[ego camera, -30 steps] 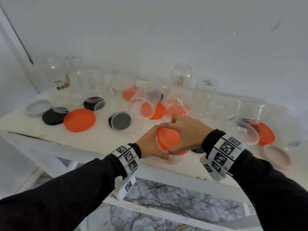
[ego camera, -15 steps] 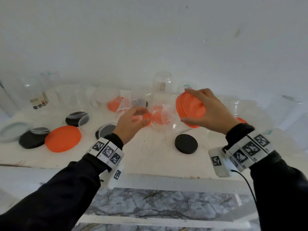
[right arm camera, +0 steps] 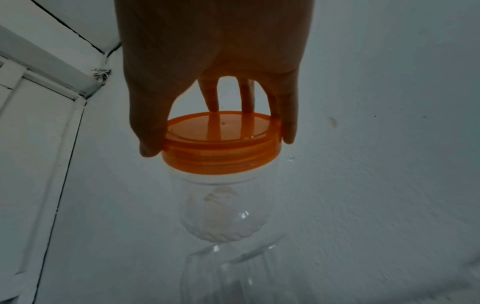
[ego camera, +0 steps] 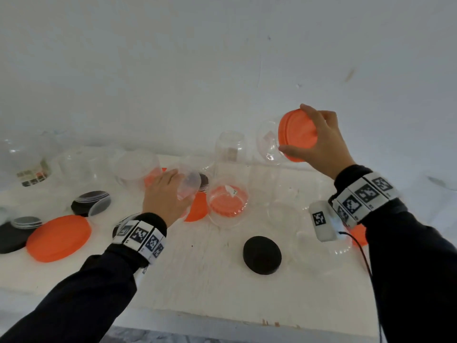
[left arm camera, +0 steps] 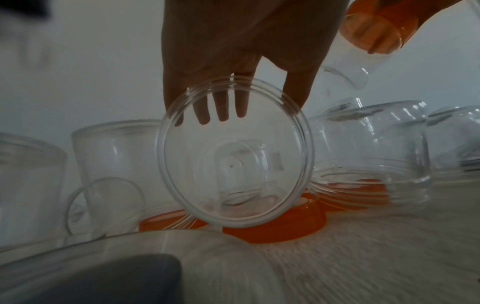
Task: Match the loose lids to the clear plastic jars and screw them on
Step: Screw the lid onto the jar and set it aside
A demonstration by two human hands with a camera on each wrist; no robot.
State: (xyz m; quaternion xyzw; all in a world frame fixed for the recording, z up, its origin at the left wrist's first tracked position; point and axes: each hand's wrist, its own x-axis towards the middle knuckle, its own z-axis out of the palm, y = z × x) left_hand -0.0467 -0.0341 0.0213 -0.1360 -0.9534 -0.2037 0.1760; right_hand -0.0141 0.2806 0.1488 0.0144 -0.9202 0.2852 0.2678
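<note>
My right hand (ego camera: 296, 129) is raised at the back right and grips an orange lid (ego camera: 290, 144) that sits on a small clear jar (ego camera: 268, 142), tilted sideways in the air. In the right wrist view the fingers (right arm camera: 289, 131) and thumb curl round the lid's (right arm camera: 221, 156) rim, and the jar (right arm camera: 223, 216) hangs below it. My left hand (ego camera: 178, 183) holds an open clear jar (ego camera: 190, 184) tipped on its side, low over the table. Its mouth (left arm camera: 235, 152) faces the left wrist camera and rests on an orange lid (left arm camera: 275, 226).
A black lid (ego camera: 262, 254) lies near the front centre of the white table (ego camera: 197, 288). A large orange lid (ego camera: 59, 237) and black lids (ego camera: 90, 203) lie at the left. An upturned jar (ego camera: 227, 201) covers another orange lid. Several clear jars crowd the back.
The right hand lifted the lidded jar from the table's front up and to the back right. The left hand let go of it and dropped onto the tipped open jar.
</note>
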